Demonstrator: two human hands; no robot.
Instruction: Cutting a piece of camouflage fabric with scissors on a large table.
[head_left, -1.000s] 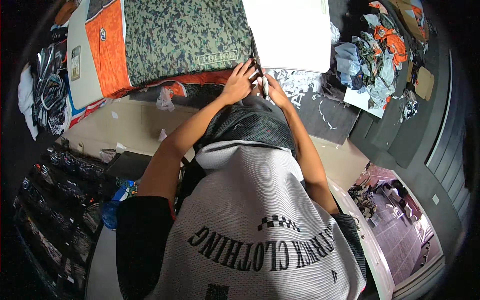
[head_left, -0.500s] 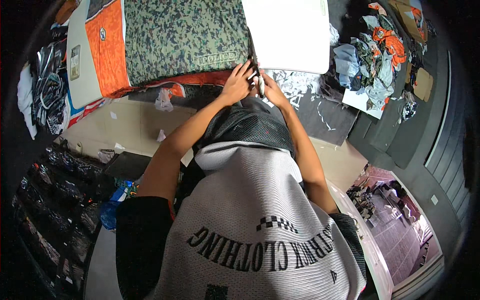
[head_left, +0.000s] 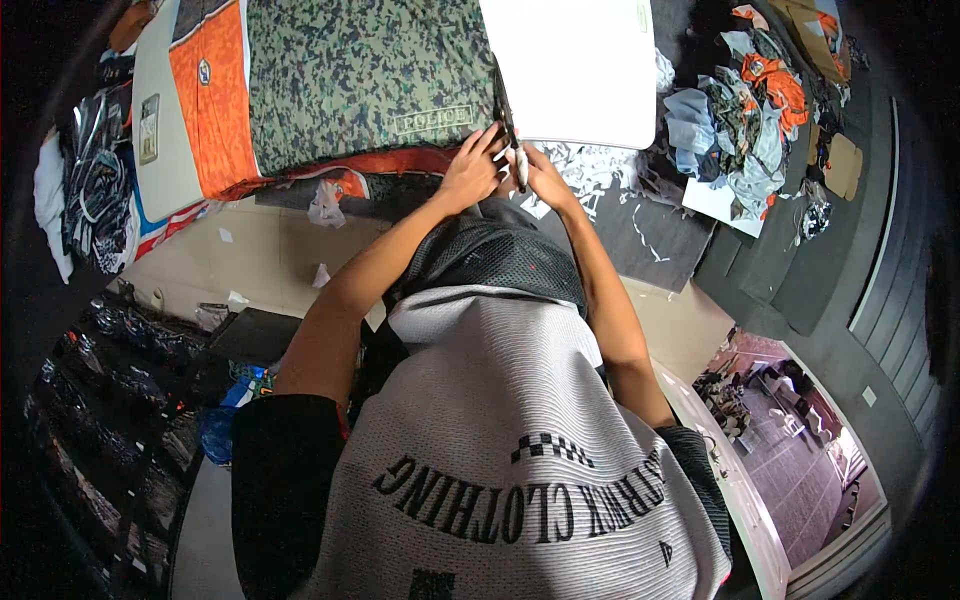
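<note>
A camouflage-print cloth (head_left: pixel 370 75) lies flat on the table, with its near right corner under my hands. At that corner my left hand (head_left: pixel 472 172) pinches the cloth's edge, its fingertips partly hidden. My right hand (head_left: pixel 545 182) is closed around the pale handle of what looks like scissors (head_left: pixel 519 165). The dark blades run away from me along the cloth's right edge, beside the white tabletop. Whether the blades are parted is too small to make out.
Orange cloth (head_left: pixel 208 110) lies left of the camouflage piece. White scraps (head_left: pixel 590 170) litter the floor beyond my right hand. A heap of orange, grey and dark fabric (head_left: pixel 755 120) is at the right, near an open cardboard box (head_left: pixel 805 30). Dark packaged goods (head_left: pixel 110 420) fill the lower left.
Both hands stay at the cloth's corner with almost no movement. The right hand and the scissors handle have shifted very slightly; the whole view has moved a little.
</note>
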